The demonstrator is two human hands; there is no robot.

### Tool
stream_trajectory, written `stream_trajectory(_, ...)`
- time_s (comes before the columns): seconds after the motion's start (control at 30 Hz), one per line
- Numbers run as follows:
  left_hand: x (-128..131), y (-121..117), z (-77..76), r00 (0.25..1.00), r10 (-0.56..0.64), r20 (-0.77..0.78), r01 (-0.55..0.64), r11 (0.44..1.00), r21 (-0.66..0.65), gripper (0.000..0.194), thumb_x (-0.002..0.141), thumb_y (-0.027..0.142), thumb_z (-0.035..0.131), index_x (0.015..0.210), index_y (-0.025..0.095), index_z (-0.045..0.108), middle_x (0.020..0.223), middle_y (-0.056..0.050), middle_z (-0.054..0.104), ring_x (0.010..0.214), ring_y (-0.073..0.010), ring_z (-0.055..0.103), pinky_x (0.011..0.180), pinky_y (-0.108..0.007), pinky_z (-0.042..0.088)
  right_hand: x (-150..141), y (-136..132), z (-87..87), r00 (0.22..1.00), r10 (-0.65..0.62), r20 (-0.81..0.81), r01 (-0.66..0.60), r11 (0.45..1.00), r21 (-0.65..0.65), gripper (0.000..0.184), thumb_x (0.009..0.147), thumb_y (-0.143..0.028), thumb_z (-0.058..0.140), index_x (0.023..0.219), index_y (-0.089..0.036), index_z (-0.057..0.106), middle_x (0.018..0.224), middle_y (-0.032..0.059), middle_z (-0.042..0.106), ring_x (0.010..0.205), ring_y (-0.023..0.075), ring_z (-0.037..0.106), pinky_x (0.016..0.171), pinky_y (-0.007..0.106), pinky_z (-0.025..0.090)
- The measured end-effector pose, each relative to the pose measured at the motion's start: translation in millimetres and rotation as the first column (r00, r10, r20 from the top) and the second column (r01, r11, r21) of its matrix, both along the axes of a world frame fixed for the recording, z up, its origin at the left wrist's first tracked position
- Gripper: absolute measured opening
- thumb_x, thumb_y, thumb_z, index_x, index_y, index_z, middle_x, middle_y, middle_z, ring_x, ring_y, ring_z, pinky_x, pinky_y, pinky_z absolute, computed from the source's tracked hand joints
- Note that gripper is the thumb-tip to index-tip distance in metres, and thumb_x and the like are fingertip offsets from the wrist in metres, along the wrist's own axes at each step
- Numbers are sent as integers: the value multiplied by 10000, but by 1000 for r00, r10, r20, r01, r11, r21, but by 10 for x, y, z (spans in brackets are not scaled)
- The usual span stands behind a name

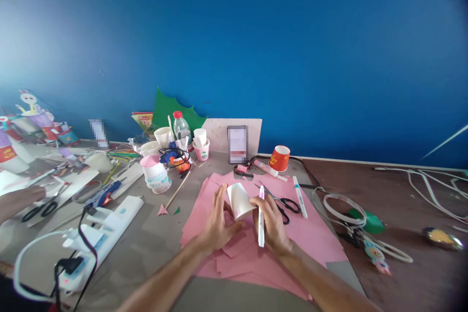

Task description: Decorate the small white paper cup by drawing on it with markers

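Note:
A white paper cup (239, 200) lies tilted between my two hands, with pink marks near its lower rim. My left hand (220, 222) grips it from the left, fingers along its side and thumb beneath. In my right hand (273, 222) is a white marker (261, 226) with a pink end pointing up. Those right fingertips also meet the cup's right edge. Under both hands spread stacked sheets of pink paper (310, 243). Black-handled scissors (290, 204) lie just right of my right hand, beside another white marker (300, 197) with a blue-green band.
An orange paper cup (279, 158) and a propped phone (237, 145) stand behind the paper. To the left are stacked cups (157, 175), a bottle (182, 129), a glue gun (104, 195) and a power strip (106, 239). Another person's hand (22, 200) is at far left. Cables (345, 209) lie right.

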State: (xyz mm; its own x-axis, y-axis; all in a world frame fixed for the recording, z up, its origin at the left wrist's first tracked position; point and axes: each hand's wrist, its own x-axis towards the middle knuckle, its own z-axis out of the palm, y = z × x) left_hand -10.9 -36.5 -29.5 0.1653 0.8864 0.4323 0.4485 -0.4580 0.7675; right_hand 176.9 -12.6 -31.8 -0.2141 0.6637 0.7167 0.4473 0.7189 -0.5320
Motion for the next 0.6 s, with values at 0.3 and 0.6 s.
stream_trajectory(0.3,-7,3,-18,992,97,-83,-99,995,-16,933,805,416,699,1531,224,144,1482,-180,395,1151,-289,588,940,-442,531,18,-15,108,993,-1,118,-12,994,106,326,907,-92,363,1121,-226,570,819,43,484,742,229,445,694,345,385)
stream_trajectory(0.6,30,-2,36,996,88,15,-85,986,-143,885,782,310,714,1511,211,222,1348,-147,559,1113,-269,610,923,-416,525,5,-22,171,981,43,189,-56,996,66,365,893,-74,366,1136,-234,587,776,16,452,709,213,455,686,333,374)
